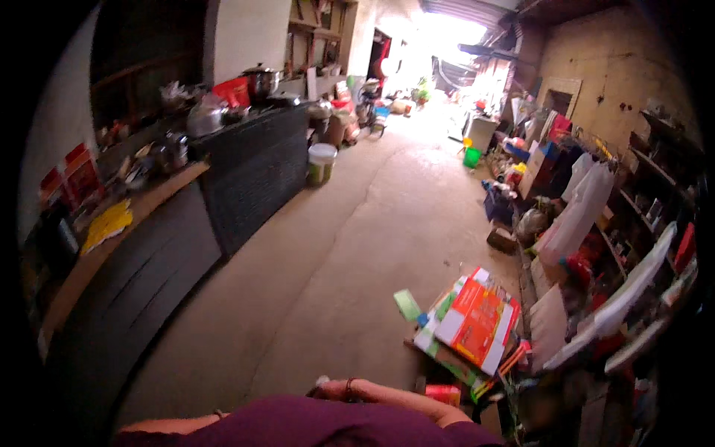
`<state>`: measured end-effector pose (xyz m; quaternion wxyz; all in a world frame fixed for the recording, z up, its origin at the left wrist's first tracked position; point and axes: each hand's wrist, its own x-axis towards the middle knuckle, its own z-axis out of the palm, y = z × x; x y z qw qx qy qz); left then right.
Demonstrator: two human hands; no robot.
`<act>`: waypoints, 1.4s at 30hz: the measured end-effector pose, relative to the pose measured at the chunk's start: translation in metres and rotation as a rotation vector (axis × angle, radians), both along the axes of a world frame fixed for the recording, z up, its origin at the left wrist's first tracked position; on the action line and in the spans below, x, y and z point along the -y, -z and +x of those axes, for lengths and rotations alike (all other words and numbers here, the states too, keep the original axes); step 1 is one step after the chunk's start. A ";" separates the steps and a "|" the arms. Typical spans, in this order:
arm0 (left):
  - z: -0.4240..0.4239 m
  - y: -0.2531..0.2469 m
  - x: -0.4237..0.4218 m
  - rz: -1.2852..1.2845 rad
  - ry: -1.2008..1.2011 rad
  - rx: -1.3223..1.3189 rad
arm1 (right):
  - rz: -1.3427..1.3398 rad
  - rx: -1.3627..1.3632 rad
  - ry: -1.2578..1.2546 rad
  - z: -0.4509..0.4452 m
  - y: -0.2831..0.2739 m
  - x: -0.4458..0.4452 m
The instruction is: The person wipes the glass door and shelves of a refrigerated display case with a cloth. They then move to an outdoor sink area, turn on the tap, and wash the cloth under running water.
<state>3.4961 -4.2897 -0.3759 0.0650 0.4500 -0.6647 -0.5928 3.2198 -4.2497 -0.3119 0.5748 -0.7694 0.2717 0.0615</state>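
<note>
My right forearm bends across the front of my purple shirt (318,420). My right hand (334,389) shows just beyond the shirt, with a dark band at its wrist. A small pale thing (322,380) appears at the fingers; blur hides what it is and whether it is gripped. At the lower left, part of my left forearm (167,426) is visible with a wristband, but the shirt covers my left hand. Before me stretches a concrete floor (313,296). To the right of my right hand lies a stack of flattened cardboard, topped by an orange-and-white piece (477,321).
Along the left runs a dark-fronted counter (251,173) bearing a lidded metal pot (262,81) and a yellow cloth-like sheet (107,224). A white-lidded bucket (322,162) stands beside it. Cluttered shelves (651,173) and a hanging pale cloth (584,207) line the right, near a green bucket (472,157).
</note>
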 end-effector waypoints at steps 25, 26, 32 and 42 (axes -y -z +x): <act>-0.471 -0.018 0.781 0.016 0.389 0.032 | 0.067 -0.161 0.276 -0.459 0.009 0.714; -0.485 -0.013 0.805 0.030 0.375 0.036 | 0.067 -0.164 0.300 -0.484 0.012 0.737; -0.588 0.029 0.984 0.076 0.407 0.048 | 0.175 -0.155 0.562 -0.636 0.089 0.892; -0.809 0.019 1.277 0.068 0.647 0.045 | 0.146 -0.220 0.679 -0.852 0.057 1.157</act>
